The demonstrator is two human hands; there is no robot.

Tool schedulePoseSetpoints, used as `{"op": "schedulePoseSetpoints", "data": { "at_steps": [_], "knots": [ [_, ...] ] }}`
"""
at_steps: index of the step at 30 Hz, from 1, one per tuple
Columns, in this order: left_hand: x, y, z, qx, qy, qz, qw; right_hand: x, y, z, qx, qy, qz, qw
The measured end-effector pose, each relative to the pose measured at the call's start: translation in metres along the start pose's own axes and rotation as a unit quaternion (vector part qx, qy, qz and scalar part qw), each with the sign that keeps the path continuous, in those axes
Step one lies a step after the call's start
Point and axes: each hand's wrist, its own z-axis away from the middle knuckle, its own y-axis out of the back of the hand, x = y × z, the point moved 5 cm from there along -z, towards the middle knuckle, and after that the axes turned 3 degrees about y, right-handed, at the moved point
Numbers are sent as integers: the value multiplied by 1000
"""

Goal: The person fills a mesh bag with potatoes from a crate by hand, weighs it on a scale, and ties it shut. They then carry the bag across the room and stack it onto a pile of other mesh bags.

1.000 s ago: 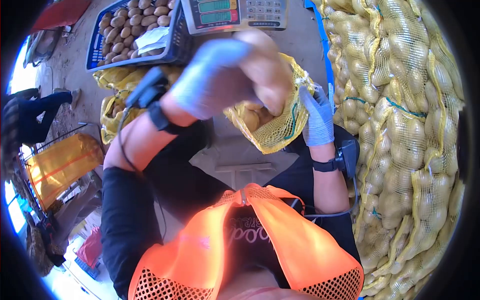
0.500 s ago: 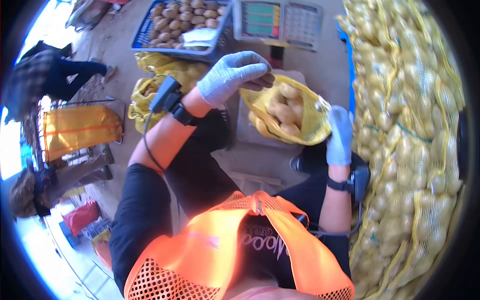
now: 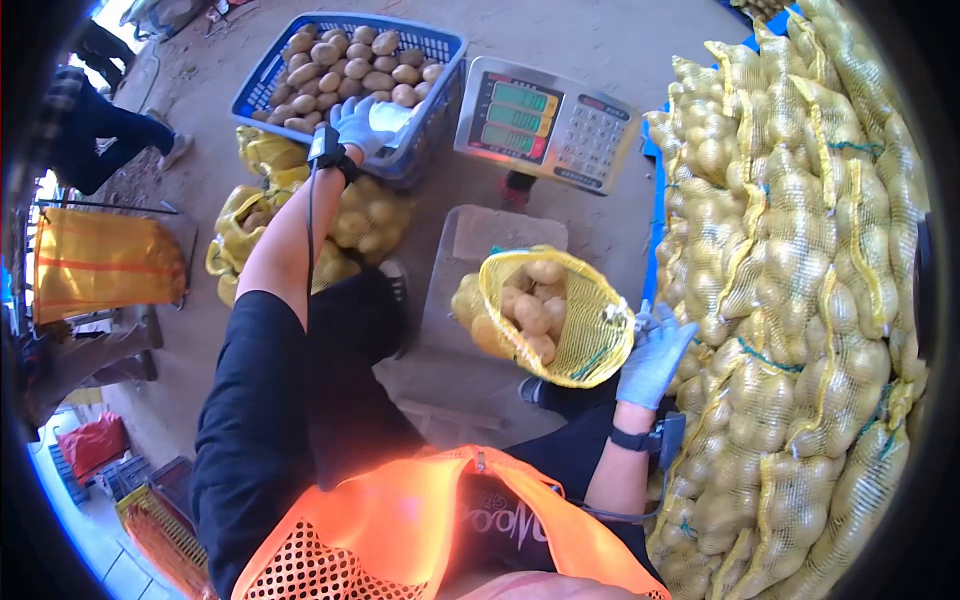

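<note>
Your bright orange vest (image 3: pixel 400 520) with holey mesh panels is loud lol. Black tee (image 3: pixel 490 500), pale lettering, dark pants (image 3: pixel 350 400), light blue gloves (image 3: pixel 650 365) on both hands (image 3: pixel 357 125), black wrist straps (image 3: pixel 630 438) with chunky boxes (image 3: pixel 324 148), plus a thin dark cable (image 3: pixel 311 220).

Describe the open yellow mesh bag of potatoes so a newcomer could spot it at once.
From the big pile of filled mesh bags on the right, look left to the weighing platform. On it sits the yellow mesh bag, its rim at the right hand. Unlike those piled bags, it gapes wide open, showing potatoes inside.
</note>
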Motion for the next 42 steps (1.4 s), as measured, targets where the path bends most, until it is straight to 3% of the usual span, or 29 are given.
{"op": "schedulePoseSetpoints", "data": {
  "at_steps": [2,4,7,8,15,16,17,18,19,20,21,22,23,24,25,26,28,30,31,32,33,34,36,37,39,42],
  "knots": [
    [14,19,13,-49,30,-50,997,0,-1,2,-16,19,15,1000],
    [23,20,16,-63,0,-42,997,-1,-3,3,-43,63,57,995],
    [3,-36,-16,-73,-80,43,993,-2,-1,0,-48,48,61,996],
    [1,-37,-16,-2,-97,68,993,0,-2,0,-56,32,58,996],
    [-26,-63,-22,-29,15,157,987,0,-23,13,-41,-20,31,998],
    [-23,-55,-14,11,-22,152,988,-1,-27,17,-23,-40,-13,999],
    [-2,7,19,18,-51,101,993,-3,-29,20,-20,-28,10,999],
    [1,16,26,-18,-72,82,994,2,-20,18,-59,-9,21,998],
    [5,33,36,-11,-89,139,986,16,-5,6,-73,-12,26,997],
    [-6,19,33,-12,-102,251,963,15,-6,7,-77,59,70,993],
    [-15,-2,31,-46,-95,471,876,20,-2,1,-120,39,88,988],
    [-10,-4,32,-109,-83,692,708,32,4,-15,-151,129,204,959],
    [8,22,42,-156,-90,814,552,40,3,-22,-147,159,283,934],
    [-34,-27,-8,123,-36,606,785,17,-19,10,-126,138,126,974],
    [-2,32,21,155,-12,600,785,9,-32,17,-235,126,122,956],
    [31,100,63,173,-78,545,817,9,-34,19,-238,177,224,928],
    [88,151,125,342,-285,543,712,25,-39,15,-284,176,166,928],
    [140,207,228,289,-448,418,736,20,-43,25,-274,102,146,945],
    [161,211,268,226,-514,438,702,13,-40,35,-226,128,161,952],
    [187,204,301,131,-614,312,713,26,-37,30,-228,120,97,961],
    [202,184,332,147,-670,236,688,43,-35,9,-207,166,178,948],
    [213,146,343,18,-654,90,751,51,-34,-8,-182,207,257,926],
    [218,27,325,-45,-659,-15,750,40,-34,18,-210,192,161,945],
    [215,24,330,-30,-661,-14,750,41,-33,23,-223,170,142,949],
    [212,19,340,14,-658,-107,745,28,-28,36,-223,194,250,922],
    [209,7,334,27,-653,-95,751,32,-24,43,-245,230,293,895]
  ]
}}
